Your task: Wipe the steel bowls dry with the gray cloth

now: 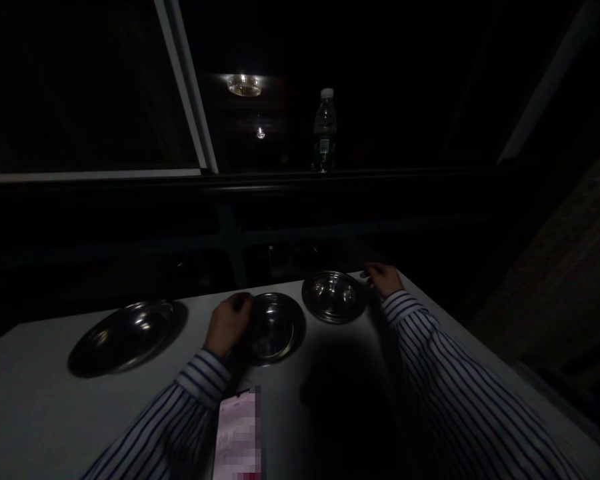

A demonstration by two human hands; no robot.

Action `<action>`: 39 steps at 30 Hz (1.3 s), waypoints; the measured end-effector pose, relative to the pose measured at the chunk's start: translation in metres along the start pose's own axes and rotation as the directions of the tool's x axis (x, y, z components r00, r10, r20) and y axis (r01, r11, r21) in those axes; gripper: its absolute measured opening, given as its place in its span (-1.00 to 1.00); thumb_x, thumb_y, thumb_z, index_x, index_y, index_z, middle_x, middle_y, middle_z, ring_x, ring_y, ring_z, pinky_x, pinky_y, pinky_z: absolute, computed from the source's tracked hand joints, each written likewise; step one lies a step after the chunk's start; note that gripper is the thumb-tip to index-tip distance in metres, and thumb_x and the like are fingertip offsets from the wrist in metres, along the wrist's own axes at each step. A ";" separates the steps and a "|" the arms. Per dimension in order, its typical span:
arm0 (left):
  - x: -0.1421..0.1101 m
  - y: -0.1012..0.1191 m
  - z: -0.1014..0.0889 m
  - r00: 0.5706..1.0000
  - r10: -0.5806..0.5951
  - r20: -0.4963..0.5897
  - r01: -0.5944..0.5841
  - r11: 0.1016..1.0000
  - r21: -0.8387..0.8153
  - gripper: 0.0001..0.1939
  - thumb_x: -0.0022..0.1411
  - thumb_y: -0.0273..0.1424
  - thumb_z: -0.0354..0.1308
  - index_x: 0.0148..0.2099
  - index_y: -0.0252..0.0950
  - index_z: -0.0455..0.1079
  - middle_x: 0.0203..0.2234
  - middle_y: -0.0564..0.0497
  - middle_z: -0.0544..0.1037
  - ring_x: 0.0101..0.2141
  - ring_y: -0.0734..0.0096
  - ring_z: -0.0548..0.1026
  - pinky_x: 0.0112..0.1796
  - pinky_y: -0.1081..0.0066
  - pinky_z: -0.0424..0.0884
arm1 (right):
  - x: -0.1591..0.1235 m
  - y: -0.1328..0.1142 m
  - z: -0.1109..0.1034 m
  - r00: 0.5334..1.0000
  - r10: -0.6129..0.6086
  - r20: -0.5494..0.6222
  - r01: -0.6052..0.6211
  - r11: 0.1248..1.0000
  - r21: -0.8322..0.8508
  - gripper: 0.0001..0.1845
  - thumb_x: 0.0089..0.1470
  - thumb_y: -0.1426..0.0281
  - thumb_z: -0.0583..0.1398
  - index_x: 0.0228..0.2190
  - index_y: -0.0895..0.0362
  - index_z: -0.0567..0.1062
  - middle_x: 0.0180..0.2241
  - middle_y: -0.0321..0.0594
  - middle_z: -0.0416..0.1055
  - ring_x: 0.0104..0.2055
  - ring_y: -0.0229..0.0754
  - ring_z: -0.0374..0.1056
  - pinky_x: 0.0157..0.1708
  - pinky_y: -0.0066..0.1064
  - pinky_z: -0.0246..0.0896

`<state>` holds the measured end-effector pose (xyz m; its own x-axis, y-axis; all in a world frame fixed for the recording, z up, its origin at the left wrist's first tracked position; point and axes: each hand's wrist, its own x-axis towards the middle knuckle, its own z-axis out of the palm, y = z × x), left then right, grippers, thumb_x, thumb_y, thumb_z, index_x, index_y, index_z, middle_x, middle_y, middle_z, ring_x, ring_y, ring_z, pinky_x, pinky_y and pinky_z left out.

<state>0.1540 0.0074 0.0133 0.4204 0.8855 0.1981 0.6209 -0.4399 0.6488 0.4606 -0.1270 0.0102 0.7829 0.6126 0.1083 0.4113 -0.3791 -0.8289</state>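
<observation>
Striped sleeves (460, 393), one pair, dark on pale: lower left and lower right of the frame. Phone (236, 433), one, screen lit: bottom, left of centre, beside the left cuff. Left hand (227, 325): fingers curled inward, at the left rim of the middle metal dish (275, 328); in this gloom, contact seems likely, but grip cannot be told. Right hand (384, 279): fingers bent, just beside the right rim of the right metal dish (333, 297); whether they pinch anything cannot be told. Large metal dish (125, 337), oval in outline: left of the frame. All three dishes on a pale table (35, 393). Bottle (325, 130), clear, white cap, green label: upright, upper centre.
</observation>
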 end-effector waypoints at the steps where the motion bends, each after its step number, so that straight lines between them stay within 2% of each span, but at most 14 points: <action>1: 0.008 0.013 0.009 0.995 0.052 0.089 -0.054 0.998 0.018 -0.59 0.14 -0.26 -0.14 -0.13 -0.37 0.40 -0.21 -0.11 0.51 -0.18 0.31 0.44 -0.17 0.43 0.29 | 0.005 0.006 -0.003 1.000 0.019 0.006 -0.019 1.000 -0.007 -0.63 0.06 0.41 -0.03 -0.19 0.32 0.43 -0.31 -0.07 0.47 -0.44 -0.25 0.36 -0.44 -0.48 0.21; 2: 0.015 0.026 0.018 0.977 0.080 0.196 -0.090 0.995 0.043 -0.59 0.15 -0.26 -0.16 -0.13 -0.36 0.40 -0.22 -0.10 0.52 -0.19 0.34 0.45 -0.19 0.46 0.30 | 0.009 0.012 -0.003 0.999 0.030 0.018 -0.029 0.999 -0.017 -0.63 0.06 0.42 -0.03 -0.19 0.33 0.43 -0.31 -0.05 0.47 -0.44 -0.25 0.36 -0.44 -0.49 0.21; 3: 0.022 0.038 0.028 0.964 0.095 0.249 -0.111 0.993 0.050 -0.59 0.14 -0.25 -0.14 -0.15 -0.35 0.42 -0.24 -0.09 0.53 -0.21 0.35 0.46 -0.23 0.49 0.31 | 0.011 0.018 -0.002 0.999 0.040 0.034 -0.039 0.999 -0.026 -0.64 0.05 0.43 -0.03 -0.21 0.34 0.44 -0.31 -0.04 0.47 -0.42 -0.25 0.37 -0.42 -0.49 0.21; 6: 0.043 0.065 0.056 0.946 0.095 0.309 -0.130 0.987 0.096 -0.63 0.12 -0.24 -0.08 -0.19 -0.32 0.43 -0.25 -0.11 0.53 -0.20 0.30 0.46 -0.24 0.46 0.30 | 0.015 0.036 0.006 0.994 0.052 0.098 -0.046 0.997 -0.054 -0.69 0.01 0.43 0.03 -0.29 0.31 0.49 -0.30 -0.03 0.47 -0.31 -0.21 0.38 -0.32 -0.49 0.20; 8: 0.054 0.075 0.070 0.941 0.057 0.334 -0.112 0.983 0.147 -0.61 0.09 -0.20 -0.06 -0.20 -0.33 0.44 -0.24 -0.18 0.52 -0.18 0.22 0.45 -0.24 0.41 0.30 | 0.016 0.045 0.013 0.987 0.050 0.150 -0.041 0.997 -0.063 -0.72 -0.01 0.41 0.06 -0.36 0.28 0.52 -0.32 -0.06 0.48 -0.28 -0.21 0.37 -0.29 -0.49 0.18; 10: 0.064 0.078 0.079 0.934 0.007 0.356 -0.081 0.978 0.194 -0.57 0.05 -0.15 -0.03 -0.22 -0.38 0.44 -0.22 -0.27 0.50 -0.16 0.10 0.44 -0.24 0.33 0.30 | 0.017 0.051 0.017 0.978 0.051 0.202 -0.039 0.997 -0.064 -0.72 0.00 0.40 0.04 -0.41 0.25 0.53 -0.38 -0.11 0.49 -0.32 -0.24 0.38 -0.33 -0.52 0.18; 13: 0.074 0.078 0.089 0.915 -0.048 0.400 -0.044 0.975 0.219 -0.52 0.01 -0.10 0.00 -0.28 -0.43 0.45 -0.23 -0.35 0.49 -0.17 0.02 0.43 -0.27 0.28 0.30 | 0.018 0.055 0.019 0.963 0.068 0.262 -0.052 0.997 -0.065 -0.70 0.02 0.42 0.01 -0.45 0.24 0.52 -0.51 -0.18 0.46 -0.52 -0.32 0.33 -0.51 -0.57 0.15; 16: 0.078 0.076 0.096 0.885 -0.069 0.460 -0.020 0.983 0.184 -0.54 0.02 -0.09 -0.02 -0.37 -0.42 0.45 -0.36 -0.30 0.53 -0.26 0.11 0.48 -0.34 0.37 0.32 | 0.019 0.056 0.019 0.946 0.095 0.310 -0.080 0.995 -0.061 -0.68 0.03 0.42 -0.01 -0.50 0.26 0.50 -0.65 -0.26 0.37 -0.69 -0.38 0.19 -0.66 -0.58 0.06; 18: 0.078 0.076 0.098 0.873 -0.079 0.482 0.003 0.988 0.156 -0.54 0.03 -0.09 -0.04 -0.42 -0.41 0.44 -0.43 -0.25 0.54 -0.33 0.18 0.50 -0.40 0.42 0.31 | 0.018 0.056 0.018 0.941 0.105 0.323 -0.092 0.994 -0.054 -0.69 0.02 0.43 -0.01 -0.54 0.26 0.48 -0.70 -0.30 0.32 -0.71 -0.40 0.16 -0.68 -0.59 0.04; 21: 0.076 0.078 0.100 0.876 -0.088 0.473 0.034 0.992 0.121 -0.54 0.03 -0.09 -0.03 -0.40 -0.42 0.43 -0.44 -0.24 0.54 -0.37 0.21 0.50 -0.45 0.44 0.29 | 0.016 0.050 0.016 0.940 0.115 0.321 -0.105 0.993 -0.049 -0.70 0.01 0.48 -0.01 -0.57 0.27 0.47 -0.73 -0.33 0.28 -0.72 -0.41 0.14 -0.68 -0.60 0.05; 27: 0.079 0.089 0.084 0.902 -0.055 0.429 0.056 0.998 0.011 -0.55 0.05 -0.13 -0.03 -0.40 -0.46 0.43 -0.48 -0.25 0.53 -0.43 0.25 0.49 -0.50 0.44 0.28 | 0.019 0.017 -0.007 0.960 0.111 0.257 -0.096 0.993 -0.070 -0.71 0.02 0.49 0.01 -0.58 0.26 0.47 -0.69 -0.29 0.33 -0.68 -0.39 0.19 -0.67 -0.59 0.05; 32: 0.086 0.097 0.047 0.935 -0.021 0.354 0.063 0.992 -0.107 -0.53 0.07 -0.12 -0.02 -0.34 -0.47 0.43 -0.43 -0.24 0.54 -0.42 0.29 0.49 -0.48 0.45 0.29 | 0.020 -0.024 -0.023 0.967 0.103 0.233 -0.088 0.993 -0.074 -0.75 0.04 0.50 0.02 -0.53 0.28 0.45 -0.58 -0.21 0.39 -0.63 -0.36 0.26 -0.65 -0.58 0.14; 35: 0.087 0.092 0.019 0.959 -0.013 0.284 0.064 0.983 -0.170 -0.59 0.06 -0.17 0.02 -0.26 -0.44 0.42 -0.37 -0.16 0.54 -0.38 0.36 0.48 -0.43 0.49 0.30 | 0.012 -0.048 -0.018 0.962 0.073 0.265 -0.062 0.997 -0.051 -0.76 0.05 0.48 0.02 -0.51 0.28 0.45 -0.56 -0.19 0.40 -0.61 -0.35 0.27 -0.66 -0.56 0.18; 39: 0.080 0.070 -0.018 0.974 -0.052 0.219 0.096 0.977 -0.191 -0.61 0.04 -0.15 0.03 -0.32 -0.42 0.42 -0.44 -0.10 0.53 -0.45 0.40 0.46 -0.48 0.50 0.29 | -0.004 -0.074 0.004 0.945 0.015 0.328 -0.009 1.000 -0.018 -0.78 0.03 0.48 0.05 -0.53 0.27 0.45 -0.61 -0.22 0.39 -0.61 -0.37 0.27 -0.65 -0.60 0.20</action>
<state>0.2194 0.0501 0.0876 0.5222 0.8528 -0.0022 0.5200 -0.3163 0.7934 0.4248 -0.0987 0.0686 0.5924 0.8006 -0.0899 0.4123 -0.3971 -0.8199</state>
